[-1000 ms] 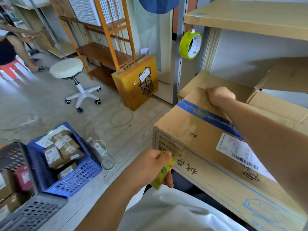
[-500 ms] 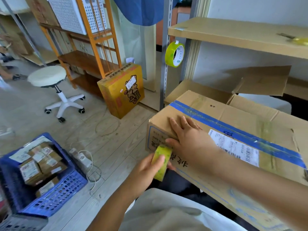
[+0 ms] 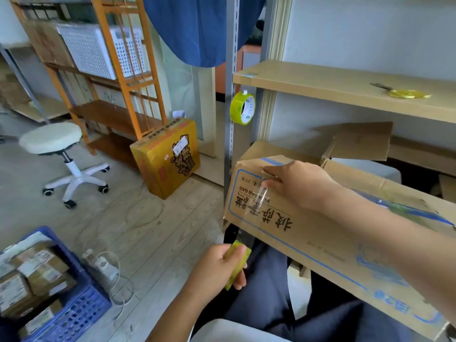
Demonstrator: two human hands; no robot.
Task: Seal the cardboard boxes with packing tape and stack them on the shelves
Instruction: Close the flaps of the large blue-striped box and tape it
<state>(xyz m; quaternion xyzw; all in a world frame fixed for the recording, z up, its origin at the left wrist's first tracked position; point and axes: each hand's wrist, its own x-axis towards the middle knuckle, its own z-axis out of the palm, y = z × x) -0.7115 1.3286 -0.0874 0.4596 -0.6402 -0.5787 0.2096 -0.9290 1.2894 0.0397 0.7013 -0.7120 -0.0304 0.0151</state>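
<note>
A long brown cardboard box (image 3: 328, 233) with blue lines and black print lies across my lap. My right hand (image 3: 299, 185) rests on its top left corner, fingers pressing a strip of clear tape (image 3: 260, 197) that runs down the box's side. Below the box, my left hand (image 3: 217, 272) grips a yellow-green tape roll (image 3: 238, 260). A second yellow-green tape roll (image 3: 242, 108) hangs on the grey shelf post (image 3: 232, 134). The shelf board (image 3: 345, 87) spans above the box.
A yellow printed box (image 3: 167, 156) leans by an orange rack (image 3: 118, 95). A white wheeled stool (image 3: 59, 154) stands on the floor at left. A blue crate (image 3: 61, 307) of small parcels sits at lower left beside a power strip and cables (image 3: 108, 270). Opened cartons (image 3: 360, 144) sit behind.
My left hand pulled the tape roll down and away from the box's side, leaving a tape strip. My right hand slid up to the top left corner. The view swung upward.
</note>
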